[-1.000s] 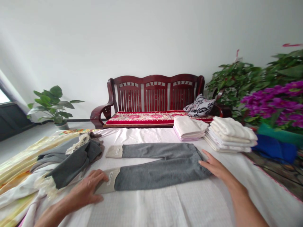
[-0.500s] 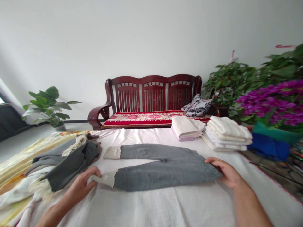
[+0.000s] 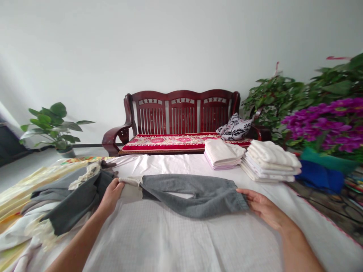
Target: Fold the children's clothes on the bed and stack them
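A pair of grey trousers (image 3: 198,209) with cream ribbed cuffs lies across the white cloth in front of me, one leg being folded over toward the other. My left hand (image 3: 112,194) pinches the cuffs at the left end, its fingertips closed on the cream fabric. At the gathered waist end, my right hand (image 3: 262,206) grips the edge, thumb on top and fingers partly hidden beneath. A gap of white cloth shows between the two legs.
Rumpled grey and cream clothes (image 3: 76,196) lie on the left of the white cloth (image 3: 181,245). Two stacks of folded white fabric, one nearer (image 3: 270,162) and one farther (image 3: 222,153), stand at the back right. Beyond are a wooden sofa (image 3: 181,113), potted plant (image 3: 53,124) and purple flowers (image 3: 326,122).
My left hand has carried the near cuff away from me onto the far cuff, folding the near leg over. My right hand has moved slightly left with the waist end.
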Available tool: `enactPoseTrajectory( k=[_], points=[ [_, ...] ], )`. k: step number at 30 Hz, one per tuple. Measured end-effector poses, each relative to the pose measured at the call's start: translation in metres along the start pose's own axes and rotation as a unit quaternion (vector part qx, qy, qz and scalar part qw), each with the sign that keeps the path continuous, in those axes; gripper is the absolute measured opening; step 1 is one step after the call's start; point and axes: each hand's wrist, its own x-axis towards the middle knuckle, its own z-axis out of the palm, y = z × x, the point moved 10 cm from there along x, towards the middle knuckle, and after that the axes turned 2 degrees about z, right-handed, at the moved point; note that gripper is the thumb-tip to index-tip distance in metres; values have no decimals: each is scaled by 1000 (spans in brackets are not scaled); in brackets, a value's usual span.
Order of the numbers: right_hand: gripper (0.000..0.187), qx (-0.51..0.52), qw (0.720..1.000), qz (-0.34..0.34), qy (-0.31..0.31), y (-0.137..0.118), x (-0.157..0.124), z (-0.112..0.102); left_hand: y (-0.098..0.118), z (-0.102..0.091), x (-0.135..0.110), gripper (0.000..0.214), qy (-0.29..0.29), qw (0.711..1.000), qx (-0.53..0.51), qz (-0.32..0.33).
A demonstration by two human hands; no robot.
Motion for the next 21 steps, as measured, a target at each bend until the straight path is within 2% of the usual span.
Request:
enactPoseTrajectory(
  k=[2, 4, 6, 8, 11, 13, 15, 18, 21],
  points=[
    [47, -23, 1000, -13, -12, -4, 4, 8, -4, 6, 7, 37, -4, 1000, 0, -14],
    [42, -44, 998, -33, 2, -8, 12, 8, -4, 7, 15, 37, 4, 1000, 23, -11],
    [35, -67, 994, -50, 65, -10, 22, -3, -5, 7, 23, 34, 8, 997, 77, -14],
    [38, -124, 978, -48, 162, -12, 31, -20, -11, 11, 32, 30, 1, 991, 135, -27],
    [44, -297, 917, -6, 265, -17, 40, -33, -21, 14, 44, 19, -3, 978, 202, -54],
    [46, -405, 867, 23, 288, -23, 45, -31, -24, 13, 48, 15, 3, 966, 251, -63],
    [48, -463, 834, 45, 297, -29, 49, -28, -22, 13, 50, 15, 10, 954, 293, -61],
    [56, -472, 829, 79, 289, -29, 57, -29, -16, 16, 49, 18, 15, 942, 331, -47],
    [53, -442, 854, 85, 261, -25, 71, -34, -12, 21, 49, 17, 21, 940, 339, -39]
  ],
)
